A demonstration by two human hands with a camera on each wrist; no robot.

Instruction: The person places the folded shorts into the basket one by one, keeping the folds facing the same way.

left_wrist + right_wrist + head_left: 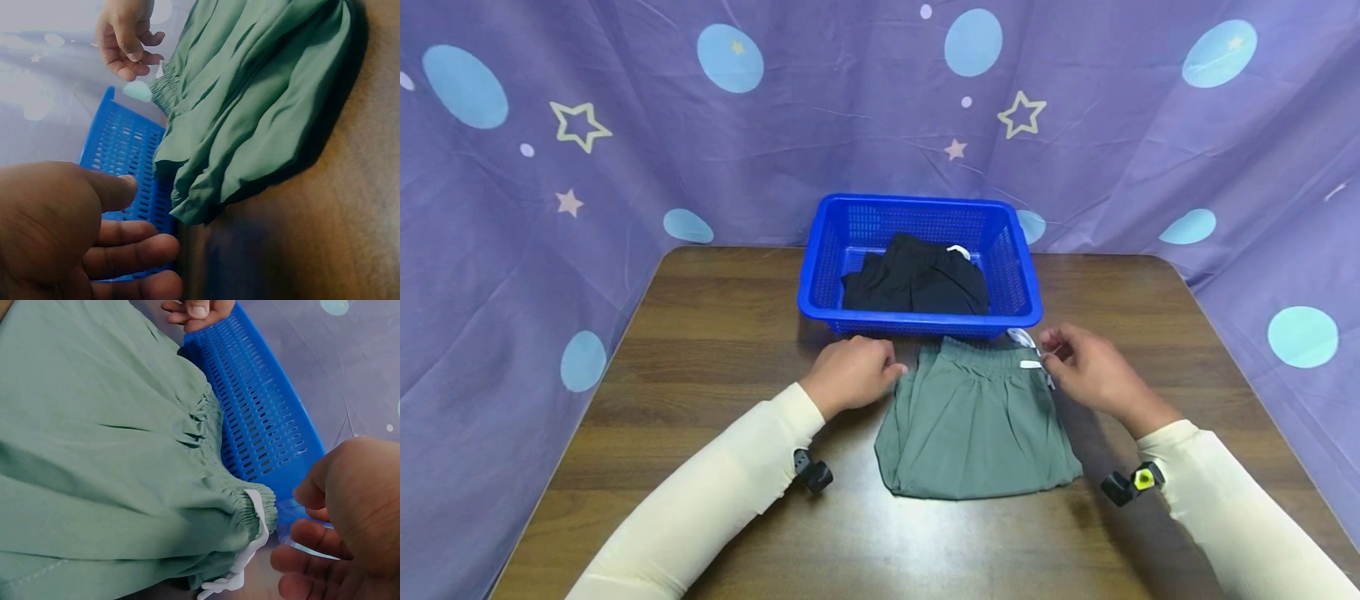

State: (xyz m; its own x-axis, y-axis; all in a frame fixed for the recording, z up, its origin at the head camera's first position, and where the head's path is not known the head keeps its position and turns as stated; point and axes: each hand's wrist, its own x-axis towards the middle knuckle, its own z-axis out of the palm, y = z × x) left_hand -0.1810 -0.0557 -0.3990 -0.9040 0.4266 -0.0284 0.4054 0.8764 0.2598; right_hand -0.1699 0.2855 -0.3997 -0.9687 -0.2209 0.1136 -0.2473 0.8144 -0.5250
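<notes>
Green drawstring shorts (981, 433) lie folded on the table, their gathered waistband toward the basket. A white drawstring (255, 540) hangs from the waistband's right end. My left hand (856, 371) is just beside the upper left edge of the shorts; its fingers are loosely bent around nothing in the left wrist view. At the right end of the waistband is my right hand (1090, 371), close to the drawstring. In the right wrist view, a gap shows between its loosely curled fingers (309, 562) and the cord.
Right behind the shorts stands a blue perforated plastic basket (917, 317). Black garments (917, 279) with a white cord lie inside it. The wooden table (715, 350) backs onto a purple curtain (865, 100) with stars and dots.
</notes>
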